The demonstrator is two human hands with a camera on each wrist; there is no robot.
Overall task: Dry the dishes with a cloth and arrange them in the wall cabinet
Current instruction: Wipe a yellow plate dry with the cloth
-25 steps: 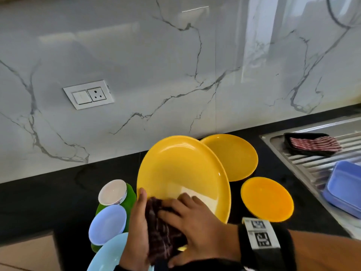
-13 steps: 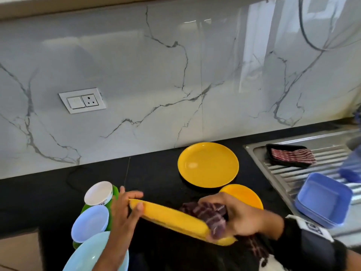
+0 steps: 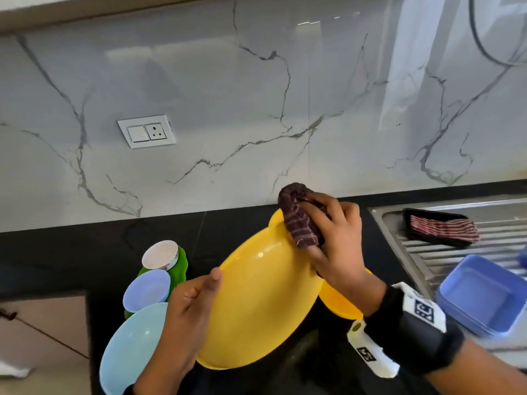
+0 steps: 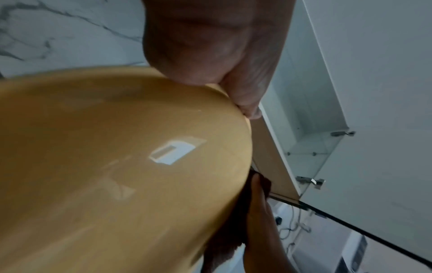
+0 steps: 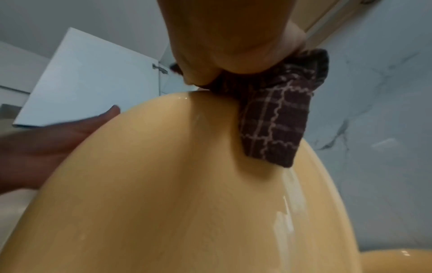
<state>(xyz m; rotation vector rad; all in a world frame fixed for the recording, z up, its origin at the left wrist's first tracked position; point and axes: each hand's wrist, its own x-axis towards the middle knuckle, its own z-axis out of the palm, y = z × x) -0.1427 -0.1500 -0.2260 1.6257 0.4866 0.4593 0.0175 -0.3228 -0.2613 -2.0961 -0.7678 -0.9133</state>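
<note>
A large yellow plate (image 3: 259, 303) is held tilted above the black counter (image 3: 71, 258). My left hand (image 3: 185, 317) grips its left rim, thumb on the upper face. My right hand (image 3: 336, 246) holds a bunched dark checked cloth (image 3: 298, 220) and presses it onto the plate's far right rim. The left wrist view shows the plate (image 4: 117, 166) filling the frame, with the open wall cabinet (image 4: 304, 129) beyond. In the right wrist view the cloth (image 5: 278, 120) lies on the wet plate (image 5: 187, 203).
Two more yellow plates (image 3: 339, 306) lie on the counter, mostly hidden. At the left stand a white cup (image 3: 161, 255), a lavender bowl (image 3: 147, 289), a light blue plate (image 3: 128, 349) and a green dish (image 3: 182, 266). On the steel drainboard (image 3: 445, 252) sit blue containers (image 3: 482, 295) and a black tray with a striped cloth (image 3: 442, 228).
The plate has been turned from upright through edge-on to a tilted face-up hold. My right hand with the cloth has moved from the near rim to the far right rim.
</note>
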